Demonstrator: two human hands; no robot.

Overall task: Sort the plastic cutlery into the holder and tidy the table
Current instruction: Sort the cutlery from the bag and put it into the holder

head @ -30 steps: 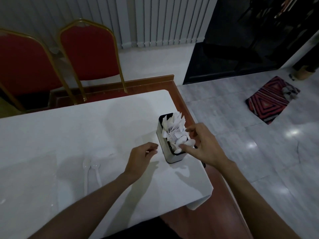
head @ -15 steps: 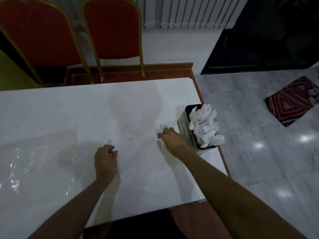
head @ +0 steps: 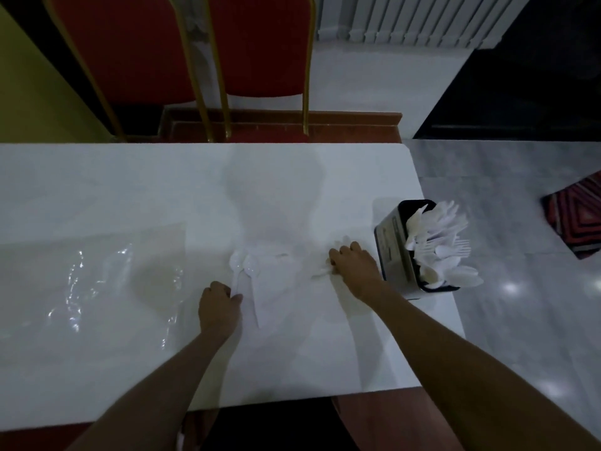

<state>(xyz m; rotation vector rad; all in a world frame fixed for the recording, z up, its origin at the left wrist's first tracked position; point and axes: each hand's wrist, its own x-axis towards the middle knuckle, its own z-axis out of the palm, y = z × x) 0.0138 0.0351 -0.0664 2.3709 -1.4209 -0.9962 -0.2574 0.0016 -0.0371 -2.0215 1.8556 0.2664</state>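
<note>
Left hand (head: 219, 307) pinches one spoon (head: 236, 278) by its handle. A second spoon (head: 255, 288) lies loose just right of that grip. Right hand (head: 354, 270) curls over white cutlery pieces (head: 320, 271) — whether it has clamped them cannot be told. The holder (head: 398, 252) stands just right of it. Risk: a hurried lift sheds slick pieces, or the wrist tips the crowded holder.
</note>
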